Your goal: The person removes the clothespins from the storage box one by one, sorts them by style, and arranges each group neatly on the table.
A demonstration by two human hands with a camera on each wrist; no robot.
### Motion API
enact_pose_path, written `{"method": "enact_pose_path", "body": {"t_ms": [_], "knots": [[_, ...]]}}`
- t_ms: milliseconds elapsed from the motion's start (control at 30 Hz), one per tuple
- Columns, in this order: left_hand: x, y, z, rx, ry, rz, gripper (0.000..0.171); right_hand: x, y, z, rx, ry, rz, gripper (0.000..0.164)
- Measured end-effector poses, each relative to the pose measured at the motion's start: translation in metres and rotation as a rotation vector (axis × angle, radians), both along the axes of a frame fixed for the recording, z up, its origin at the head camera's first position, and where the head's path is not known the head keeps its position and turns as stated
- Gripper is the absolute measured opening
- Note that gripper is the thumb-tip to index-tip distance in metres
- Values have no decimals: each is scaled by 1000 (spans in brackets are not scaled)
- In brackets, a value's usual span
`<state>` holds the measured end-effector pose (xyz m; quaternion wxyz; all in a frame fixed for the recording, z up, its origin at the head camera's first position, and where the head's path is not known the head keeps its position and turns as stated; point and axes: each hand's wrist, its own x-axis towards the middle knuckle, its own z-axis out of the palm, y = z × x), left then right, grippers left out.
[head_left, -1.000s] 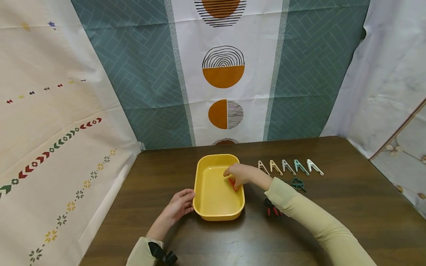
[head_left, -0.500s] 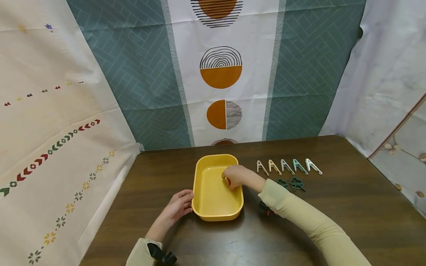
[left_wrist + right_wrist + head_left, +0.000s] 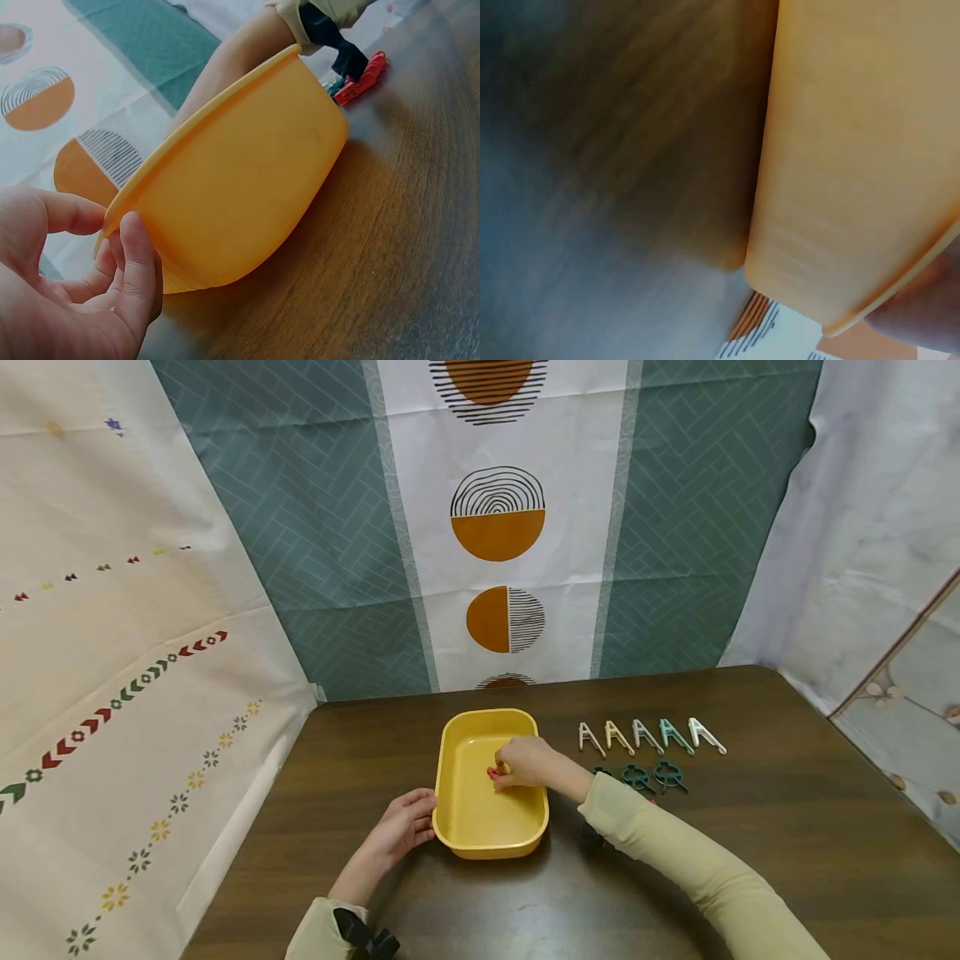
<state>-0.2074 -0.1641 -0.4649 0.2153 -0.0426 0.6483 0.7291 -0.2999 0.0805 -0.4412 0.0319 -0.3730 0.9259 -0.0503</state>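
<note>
In the head view my right hand [image 3: 525, 762] reaches into the yellow tub [image 3: 480, 827] and pinches a small red plastic clip [image 3: 492, 772] over the tub's floor. Most of the clip is hidden by the fingers. My left hand [image 3: 406, 821] is at the tub's left side. The left wrist view shows that left hand [image 3: 90, 277] with a bent finger at the tub's rim and the thumb against the outer wall. In the right wrist view the tub's outer wall [image 3: 855, 150] fills the right side, and only a dark edge of the hand shows.
Several A-shaped clips [image 3: 705, 735] in pale and teal colours stand in a row at the back right of the wooden table [image 3: 787, 760]. Dark green round-bodied pieces [image 3: 669, 768] lie just in front of them. Red clips [image 3: 364, 79] lie beside the tub, partly behind the right sleeve.
My right hand has moved slightly left inside the tub with the red clip, uncovering more green pieces on the table. My left hand has stayed at the tub's side.
</note>
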Motion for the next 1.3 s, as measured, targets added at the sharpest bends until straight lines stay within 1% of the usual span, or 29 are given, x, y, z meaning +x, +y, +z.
{"method": "enact_pose_path", "body": {"t_ms": [67,133,233,300,367,467,533,700,833,933,1100,1233,1300], "knots": [[0,0,0,1,-2,-4,25,-1,0,0,-23,-44,38,35],[0,0,-1,4,-4,-5,24,-2,1,1,-59,-122,71,40],[-1,-1,-1,6,-4,-5,24,-3,1,3,-94,-223,103,58],[-1,-1,-1,4,-3,-5,25,-4,1,5,-87,-257,111,67],[-1,-1,-1,-2,-5,-4,27,-5,0,4,-59,-248,119,72],[-1,-1,-1,-2,-6,-8,28,-4,-2,3,-28,-219,125,73],[-1,-1,-1,-2,-8,-10,29,-3,-3,2,-25,-206,126,74],[-2,-1,-2,-5,-8,-2,30,-3,-3,1,-40,-226,133,81],[-3,-1,-3,-8,-16,16,28,-4,-3,1,-34,-211,149,76],[-3,-1,-3,-4,-22,24,27,-5,-3,0,-35,-186,162,67],[-3,-2,-3,-1,-7,16,24,-6,-3,-1,-34,-148,191,48],[-2,-3,-4,7,-5,5,25,-5,-4,-1,-24,-134,203,39],[-2,-3,-4,6,-8,4,26,-5,-4,-1,-22,-136,201,38]]}}
